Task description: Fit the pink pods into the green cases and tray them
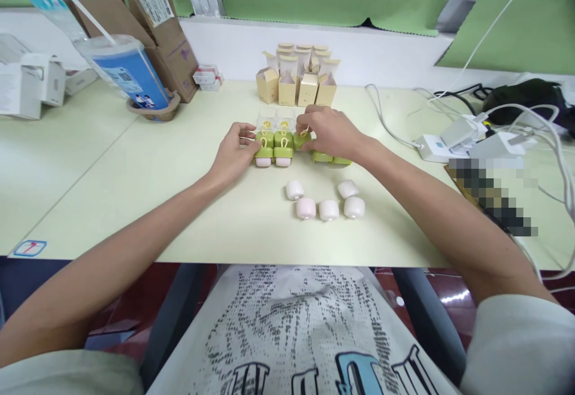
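Note:
Small green cases with yellow cord loops stand in a tight group on the table. My left hand (234, 151) rests against the group's left side, thumb and fingers apart, touching the nearest green cases (263, 153). Two cases in the front row show pale pink bottoms. My right hand (331, 130) pinches another green case (302, 140) at the group's right end. Under my right wrist lie two more green pieces (322, 157), partly covered. Nearer to me sit several rounded white blocks (329, 210) and a pinkish one (306, 208).
Clear plastic trays (286, 115) lie behind the green cases. Farther back stand several open tan boxes (287, 87). At left are a blue cup (135, 75) with a straw and a cardboard box (173, 54). A power strip (438, 148) and cables lie at right.

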Motion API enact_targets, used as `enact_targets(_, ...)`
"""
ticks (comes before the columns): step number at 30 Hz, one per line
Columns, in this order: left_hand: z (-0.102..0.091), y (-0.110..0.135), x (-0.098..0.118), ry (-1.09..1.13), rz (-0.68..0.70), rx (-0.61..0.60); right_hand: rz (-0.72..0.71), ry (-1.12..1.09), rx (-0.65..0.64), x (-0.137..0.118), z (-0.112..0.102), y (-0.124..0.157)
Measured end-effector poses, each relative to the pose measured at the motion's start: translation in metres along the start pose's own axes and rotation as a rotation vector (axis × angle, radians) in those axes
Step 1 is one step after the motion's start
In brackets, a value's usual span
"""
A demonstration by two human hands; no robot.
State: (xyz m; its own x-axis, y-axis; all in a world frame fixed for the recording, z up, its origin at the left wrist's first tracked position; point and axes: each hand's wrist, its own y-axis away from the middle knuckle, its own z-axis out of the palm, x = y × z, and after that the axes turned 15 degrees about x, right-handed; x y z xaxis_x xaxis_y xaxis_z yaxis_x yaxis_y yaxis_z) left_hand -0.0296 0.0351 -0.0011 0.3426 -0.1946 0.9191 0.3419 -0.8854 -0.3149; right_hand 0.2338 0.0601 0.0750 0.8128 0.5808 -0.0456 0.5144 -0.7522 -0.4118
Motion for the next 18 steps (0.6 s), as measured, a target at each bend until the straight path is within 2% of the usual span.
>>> enact_targets(8,0.001,0.0,-0.001,0.008,-0.032,0.011,-0.013,-0.017,-0.004,0.0,-0.002,-0.001)
enact_targets(11,0.001,-0.001,-0.002,0.021,-0.041,0.014,-0.039,-0.105,0.047,0.018,-0.008,-0.003)
enact_targets(15,0.001,-0.002,-0.003,0.037,-0.045,0.009,0.065,-0.201,0.215,0.056,-0.011,-0.01)
enact_targets(18,0.0,0.0,0.001,0.016,-0.05,-0.001,0.079,-0.187,0.197,0.074,-0.005,-0.016)
